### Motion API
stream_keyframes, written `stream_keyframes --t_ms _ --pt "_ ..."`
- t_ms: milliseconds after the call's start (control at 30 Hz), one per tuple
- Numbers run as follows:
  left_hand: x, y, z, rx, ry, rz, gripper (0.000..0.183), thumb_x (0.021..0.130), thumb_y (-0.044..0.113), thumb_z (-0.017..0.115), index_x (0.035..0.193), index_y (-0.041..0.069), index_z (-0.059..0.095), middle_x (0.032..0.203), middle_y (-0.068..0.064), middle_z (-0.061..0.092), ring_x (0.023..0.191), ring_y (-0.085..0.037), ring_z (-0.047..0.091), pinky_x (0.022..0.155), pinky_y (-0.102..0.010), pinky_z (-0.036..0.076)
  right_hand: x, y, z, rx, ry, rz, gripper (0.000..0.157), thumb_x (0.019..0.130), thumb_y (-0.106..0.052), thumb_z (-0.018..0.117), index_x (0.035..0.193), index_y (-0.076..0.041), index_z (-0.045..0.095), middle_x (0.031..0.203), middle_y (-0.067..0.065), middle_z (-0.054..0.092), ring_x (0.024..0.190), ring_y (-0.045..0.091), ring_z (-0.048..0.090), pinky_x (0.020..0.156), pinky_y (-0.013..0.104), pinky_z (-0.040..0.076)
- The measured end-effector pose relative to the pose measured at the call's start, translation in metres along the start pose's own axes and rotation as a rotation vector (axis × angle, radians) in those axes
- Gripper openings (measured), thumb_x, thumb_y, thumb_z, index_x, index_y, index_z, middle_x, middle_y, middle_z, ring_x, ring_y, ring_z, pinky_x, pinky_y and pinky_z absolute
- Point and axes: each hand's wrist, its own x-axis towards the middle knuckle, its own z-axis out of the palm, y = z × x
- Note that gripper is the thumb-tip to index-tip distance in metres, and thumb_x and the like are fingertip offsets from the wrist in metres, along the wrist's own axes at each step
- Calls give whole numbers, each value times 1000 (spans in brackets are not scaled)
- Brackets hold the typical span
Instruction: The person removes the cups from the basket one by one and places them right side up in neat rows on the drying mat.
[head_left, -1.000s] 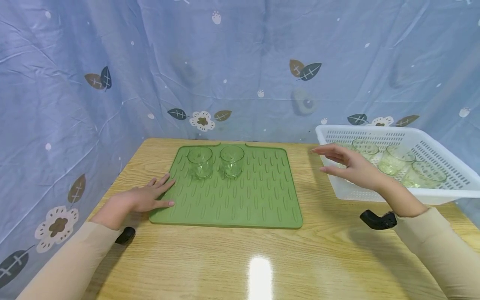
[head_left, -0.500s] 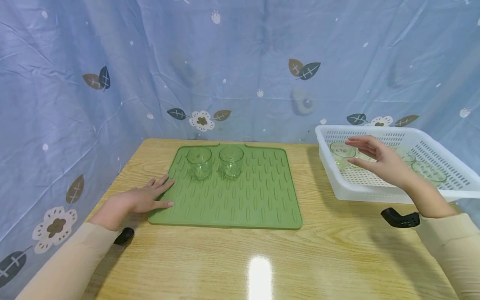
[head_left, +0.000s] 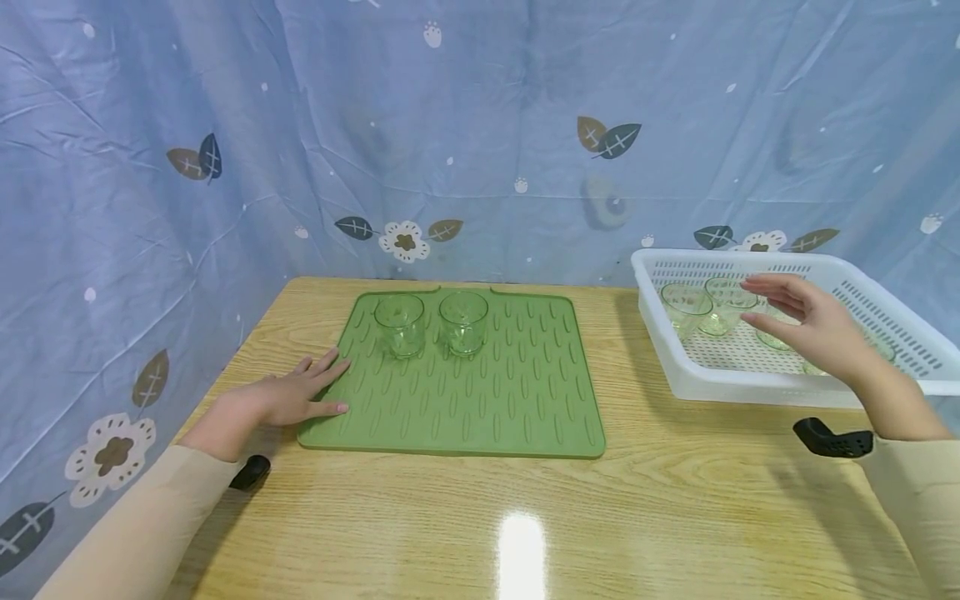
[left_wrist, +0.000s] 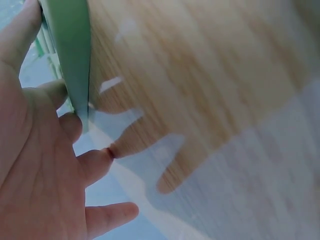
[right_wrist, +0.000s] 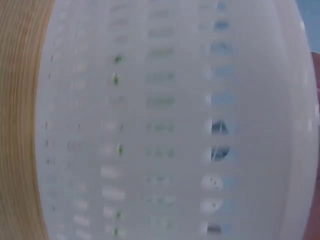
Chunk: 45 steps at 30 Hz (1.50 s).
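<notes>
My left hand (head_left: 292, 395) rests with spread fingers on the left edge of a green drying mat (head_left: 517, 400). In the left wrist view, its fingertips touch the rim of the mat (left_wrist: 72, 55). Two clear green-tinted glasses, a left one (head_left: 400, 325) and a right one (head_left: 463, 323), stand side by side near the mat's back. Over the white plastic basket (head_left: 697, 379), my right hand (head_left: 817, 329) hovers with fingers and thumb apart, holding nothing. Several glasses are in the basket, among them one (head_left: 686, 308) at its left end and another (head_left: 729, 305) beside it; the hand partly hides others.
The wooden table (head_left: 420, 517) carries the mat on the left and the basket on the right. A blue patterned curtain (head_left: 525, 167) hangs behind and along the left side. The basket's slotted wall (right_wrist: 185, 120) fills most of the right wrist view.
My right hand has moved right, from the basket's left rim to over its middle, uncovering the glasses at the left end. The left hand and the mat have stayed put.
</notes>
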Motion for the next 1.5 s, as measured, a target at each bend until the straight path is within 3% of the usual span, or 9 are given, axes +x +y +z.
stream_keyframes --t_ms 300,567,667,733,833,900,933,1200,1500 --pt "-1 0 1 -5 3 2 94 101 61 54 165 6 14 169 -24 -7 148 -57 -2 100 -88 8 -11 21 -13 -70 81 85 47 103 -25 66 144 -8 52 119 -32 48 104 -20 40 83 -3 32" --pt "-1 1 1 -7 0 -2 94 100 61 55 165 6 14 169 -23 -7 148 -57 -3 100 -88 7 -17 38 -21 -170 180 85 53 103 -25 64 145 5 49 112 -39 40 98 -22 35 79 -5 27" --pt "-1 1 0 -4 -1 -3 94 100 61 54 165 7 15 169 -23 -6 149 -57 -2 100 -88 9 -20 44 -25 -226 190 103 54 104 -25 64 146 5 49 120 -26 48 98 -17 37 81 -3 26" --pt "-1 1 0 -4 -2 -4 93 101 61 54 165 7 15 169 -22 -6 149 -57 -2 100 -87 9 -22 46 -27 -265 186 118 55 105 -25 61 147 6 46 132 -4 56 109 0 49 96 4 31" --pt "-1 2 -1 -4 -2 -5 93 101 61 54 165 6 14 169 -23 -7 148 -58 -2 100 -88 8 -23 48 -30 -308 176 141 56 107 -25 58 148 10 42 142 35 48 120 42 49 114 43 37" --pt "-2 2 -1 -5 -2 -6 94 101 60 55 165 6 14 168 -24 -7 148 -58 -2 100 -88 7 -24 50 -32 -336 164 164 59 107 -25 56 149 13 39 144 42 41 120 61 39 106 69 33" --pt "-2 2 -1 -4 -3 -7 94 101 60 55 165 6 14 168 -24 -7 148 -58 -2 100 -88 7 -24 51 -34 -347 160 178 60 107 -26 56 148 14 38 145 42 39 120 64 38 99 75 31" --pt "-1 1 1 4 -2 -5 94 101 61 55 165 5 15 168 -25 -6 148 -58 0 100 -88 8 -31 64 -49 -367 102 326 79 105 -36 57 155 13 21 153 45 22 131 69 25 94 83 25" --pt "0 -1 2 9 0 -10 94 100 62 54 165 6 14 169 -23 -6 148 -57 -2 101 -87 8 -33 82 -59 -392 30 389 91 104 -42 58 153 19 11 154 47 10 134 71 16 95 84 25"
